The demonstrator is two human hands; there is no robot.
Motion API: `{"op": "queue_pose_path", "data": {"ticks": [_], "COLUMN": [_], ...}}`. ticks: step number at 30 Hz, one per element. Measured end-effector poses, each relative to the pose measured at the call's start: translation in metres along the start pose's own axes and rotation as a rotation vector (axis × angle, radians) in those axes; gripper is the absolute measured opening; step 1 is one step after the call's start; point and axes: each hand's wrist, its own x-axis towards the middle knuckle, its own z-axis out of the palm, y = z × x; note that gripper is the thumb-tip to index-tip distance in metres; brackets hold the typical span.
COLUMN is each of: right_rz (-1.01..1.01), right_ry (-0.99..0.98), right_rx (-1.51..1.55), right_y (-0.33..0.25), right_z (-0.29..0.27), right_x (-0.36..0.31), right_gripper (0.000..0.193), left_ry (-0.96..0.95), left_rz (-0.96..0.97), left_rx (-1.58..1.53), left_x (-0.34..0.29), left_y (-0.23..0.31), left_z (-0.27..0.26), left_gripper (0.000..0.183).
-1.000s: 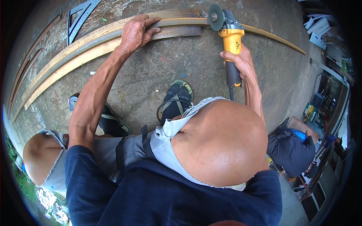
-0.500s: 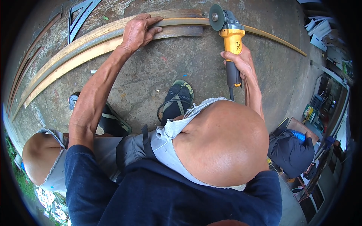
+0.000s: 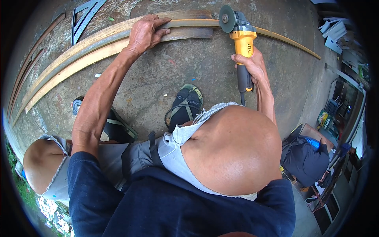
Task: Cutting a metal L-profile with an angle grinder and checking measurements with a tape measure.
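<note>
My right hand [image 3: 254, 66] is wrapped round the body of a yellow and black angle grinder [image 3: 243, 40]. The grinder's thin disc [image 3: 226, 24] stands upright at the long narrow bar [image 3: 193, 23], which passes behind the tool and out to the right. Whether disc and bar touch, or whether the disc spins, I cannot tell. My left hand [image 3: 144, 34] presses on the bar to the left of the disc, thumb and fingers closed over it. Beneath and alongside the bar lie wooden boards [image 3: 189, 33], their ends just short of the grinder.
A triangular metal square [image 3: 83, 19] lies at the upper left, near reddish-brown strips [image 3: 33, 65]. The grinder's cord [image 3: 242, 98] hangs toward my knee. My shoes [image 3: 185, 104] are on the stained concrete floor [image 3: 150, 85]. At the right are a dark cloth bundle [image 3: 306, 160] and clutter.
</note>
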Motion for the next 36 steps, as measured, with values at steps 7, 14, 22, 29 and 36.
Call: {"op": "queue_pose_path", "data": {"ticks": [7, 14, 22, 29, 36], "right_rz": [-0.019, -0.001, -0.023, -0.03, -0.019], "right_ry": [-0.007, -0.005, 0.009, 0.008, 0.005], "right_rx": [0.006, 0.012, -0.002, 0.023, 0.087], "right_y": [0.003, 0.002, 0.008, 0.008, 0.012], "right_z": [0.0, 0.0, 0.002, 0.004, 0.004], "right_x": [0.002, 0.001, 0.004, 0.001, -0.002], "right_gripper": [0.053, 0.054, 0.055, 0.054, 0.052], "left_ry": [0.007, -0.003, 0.0, 0.014, -0.003], "left_rz": [0.021, -0.015, -0.015, -0.005, -0.016], "left_rx": [-0.01, 0.002, -0.003, 0.014, 0.001], "left_x": [0.0, 0.0, 0.0, 0.001, 0.001], "left_y": [-0.001, 0.003, 0.002, 0.003, 0.002], "left_z": [0.0, -0.001, -0.001, -0.001, -0.001], "left_gripper": [0.043, 0.037, 0.037, 0.037, 0.037]}}
